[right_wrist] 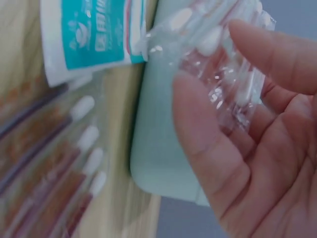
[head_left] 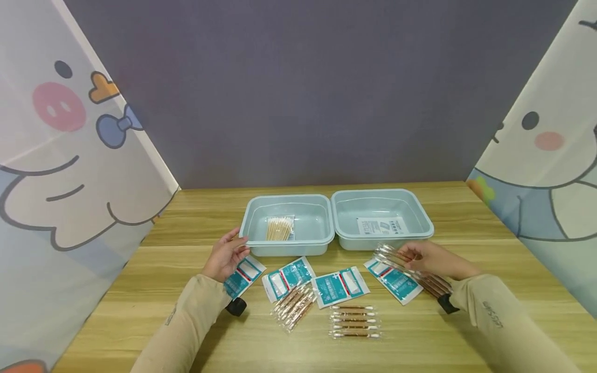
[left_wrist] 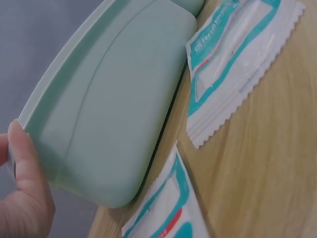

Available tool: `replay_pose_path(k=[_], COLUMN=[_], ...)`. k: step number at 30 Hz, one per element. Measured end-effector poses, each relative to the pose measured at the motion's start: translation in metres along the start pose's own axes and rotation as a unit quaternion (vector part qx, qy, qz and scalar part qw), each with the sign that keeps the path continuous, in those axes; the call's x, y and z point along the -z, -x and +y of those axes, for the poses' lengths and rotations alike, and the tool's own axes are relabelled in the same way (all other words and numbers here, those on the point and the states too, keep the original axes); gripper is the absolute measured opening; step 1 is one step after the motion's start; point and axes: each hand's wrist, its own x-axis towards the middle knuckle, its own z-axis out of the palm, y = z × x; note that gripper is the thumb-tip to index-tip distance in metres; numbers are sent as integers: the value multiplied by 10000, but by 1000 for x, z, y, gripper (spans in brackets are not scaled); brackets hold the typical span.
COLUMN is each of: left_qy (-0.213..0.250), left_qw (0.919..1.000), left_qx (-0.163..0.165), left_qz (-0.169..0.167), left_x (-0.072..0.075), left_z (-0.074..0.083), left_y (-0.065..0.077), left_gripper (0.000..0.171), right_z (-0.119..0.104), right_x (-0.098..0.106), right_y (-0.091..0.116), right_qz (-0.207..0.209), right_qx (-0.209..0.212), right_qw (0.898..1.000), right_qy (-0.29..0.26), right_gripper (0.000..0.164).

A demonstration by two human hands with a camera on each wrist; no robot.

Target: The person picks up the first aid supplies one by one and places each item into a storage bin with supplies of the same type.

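My left hand pinches the rim of the left pale blue plastic basin at its front left corner, with the thumb on the outer wall in the left wrist view. Inside that basin lies a packet of wooden cotton swabs. My right hand holds a clear packet of brown-stemmed cotton swabs between thumb and fingers, in front of the right basin. A white printed packet lies flat in the right basin. Below my right wrist is another brown swab packet.
Several teal and white packets lie in a row before the basins. Two more brown swab packets, one slanted and one straight, lie nearer the front of the wooden table. A dark grey panel stands behind.
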Motion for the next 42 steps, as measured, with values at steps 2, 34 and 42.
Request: replay_pose_path(k=[2,34,42], left_qy=[2,-54,49], left_qw=[10000,9988,9990], left_qx=[22,109,84], left_qz=[-49,-467,-436], left_x=[1,5,5], left_z=[1,4,3], left_y=[1,2,2], left_gripper=[63,62,61], right_z=[0,-38,-52], right_x=[-3,-13,-12], right_y=[-4,-48,-63], right_qz=[7,244,202], right_qx=[70,258,142], right_qw=[10000,9993,9992], right_qy=[4,66,305], right_gripper=[16,22,19])
